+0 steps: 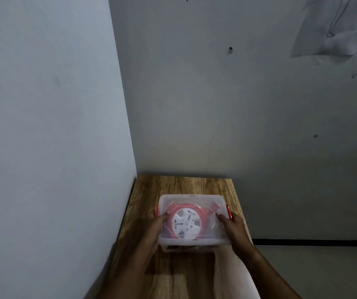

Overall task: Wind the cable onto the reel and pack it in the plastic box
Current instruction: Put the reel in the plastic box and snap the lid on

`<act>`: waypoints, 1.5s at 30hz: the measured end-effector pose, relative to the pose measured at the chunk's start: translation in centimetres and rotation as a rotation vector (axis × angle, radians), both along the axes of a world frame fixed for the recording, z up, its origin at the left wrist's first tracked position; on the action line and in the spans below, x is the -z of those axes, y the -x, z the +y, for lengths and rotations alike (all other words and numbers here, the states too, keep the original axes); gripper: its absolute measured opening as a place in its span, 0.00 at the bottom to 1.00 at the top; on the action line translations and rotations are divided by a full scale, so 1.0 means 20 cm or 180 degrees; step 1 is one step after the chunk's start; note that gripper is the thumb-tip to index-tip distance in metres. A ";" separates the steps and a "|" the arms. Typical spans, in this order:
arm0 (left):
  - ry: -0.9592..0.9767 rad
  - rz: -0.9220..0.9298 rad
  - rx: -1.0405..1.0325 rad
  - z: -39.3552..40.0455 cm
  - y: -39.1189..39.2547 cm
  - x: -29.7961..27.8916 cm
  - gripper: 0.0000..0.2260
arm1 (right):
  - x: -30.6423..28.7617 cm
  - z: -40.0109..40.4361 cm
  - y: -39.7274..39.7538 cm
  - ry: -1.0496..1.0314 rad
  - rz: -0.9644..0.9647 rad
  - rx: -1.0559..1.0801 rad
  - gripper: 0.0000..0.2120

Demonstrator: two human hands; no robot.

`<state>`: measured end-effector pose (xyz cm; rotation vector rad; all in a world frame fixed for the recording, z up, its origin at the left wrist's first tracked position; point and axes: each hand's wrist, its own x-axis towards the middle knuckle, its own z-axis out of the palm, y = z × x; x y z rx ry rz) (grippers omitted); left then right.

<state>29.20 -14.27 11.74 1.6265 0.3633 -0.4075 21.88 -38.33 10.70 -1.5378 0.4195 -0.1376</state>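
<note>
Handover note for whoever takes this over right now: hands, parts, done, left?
Left hand: fingers on the lid at the box's left side.
Right hand: same on the right side.
Box sits on the table; reel with red cable wound lies inside under the clear lid.
Done: winding, packing, lid on.
Left: check the red latches; whether they are clipped cannot be told.

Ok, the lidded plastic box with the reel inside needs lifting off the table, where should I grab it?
Take the plastic box by its two short ends, one hand from each side, just under the rim near the red latches. It lies flat with its long side towards you. The left hand and right hand already rest there, so probably no repositioning is needed.
</note>
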 end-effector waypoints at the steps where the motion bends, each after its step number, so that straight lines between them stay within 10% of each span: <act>1: 0.0015 -0.0026 0.0015 -0.01 -0.05 -0.01 0.09 | -0.02 -0.02 -0.05 -0.0014 -0.0004 0.0004 0.13; 26: -0.0486 -0.0238 0.0143 -0.24 -0.98 0.15 0.12 | 0.15 -0.24 -0.95 0.0208 0.0178 0.0087 0.18; 30: -0.1839 -0.1205 0.0446 -0.22 -0.92 0.14 0.33 | 0.10 -0.21 -0.92 0.2155 0.0205 0.0169 0.29; 34: -0.3699 -0.3114 0.1051 -0.27 -0.75 0.10 0.31 | 0.09 -0.06 -0.82 0.4208 -0.0376 -0.0136 0.33; 42: -0.3929 -0.2553 0.2353 -0.32 -0.67 0.21 0.34 | 0.25 0.00 -0.78 0.4562 -0.0139 -0.1045 0.33; 45: -0.4117 -0.3195 0.2072 -0.30 -0.69 0.23 0.25 | 0.26 -0.01 -0.80 0.4699 -0.0015 -0.1126 0.33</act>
